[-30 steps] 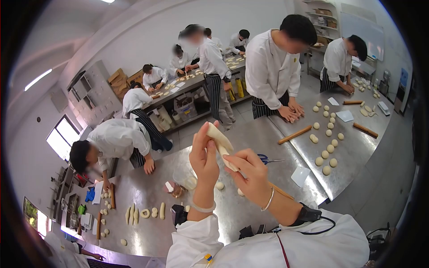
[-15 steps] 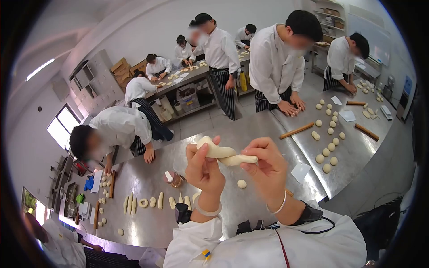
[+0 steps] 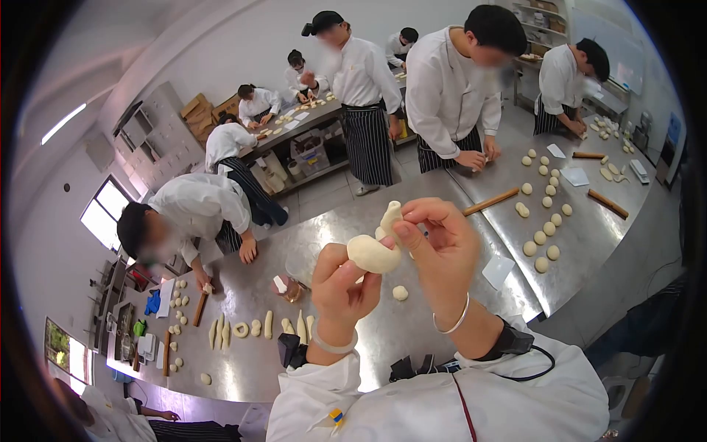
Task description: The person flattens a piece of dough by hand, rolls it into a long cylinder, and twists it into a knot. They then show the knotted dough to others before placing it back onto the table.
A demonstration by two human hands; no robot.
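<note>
Both my hands hold one piece of pale dough (image 3: pixel 372 255) up above the steel table (image 3: pixel 383 346). The thicker, rounded part sits in my left hand (image 3: pixel 345 283), its thumb and fingers closed round it. My right hand (image 3: pixel 442 234) pinches the narrower end, which points upward beside the rounded part. How the dough joins behind my fingers is partly hidden. A single dough ball (image 3: pixel 400 293) rests on the table between my wrists. Left of my left wrist lies a row of shaped dough pieces, among them a ring (image 3: pixel 240 330) and a straight roll (image 3: pixel 267 324).
Several dough balls (image 3: pixel 540 237) and rolling pins (image 3: pixel 491 202) lie on the right table. A white scraper (image 3: pixel 498 272) is right of my right wrist. A small container (image 3: pixel 287 288) stands left of my left hand. Co-workers in white jackets work around the tables, one (image 3: pixel 456 96) directly opposite.
The dough was stretched sideways between my hands; its narrow end now points up, folded against the rounded part. My right hand has risen and shifted slightly left.
</note>
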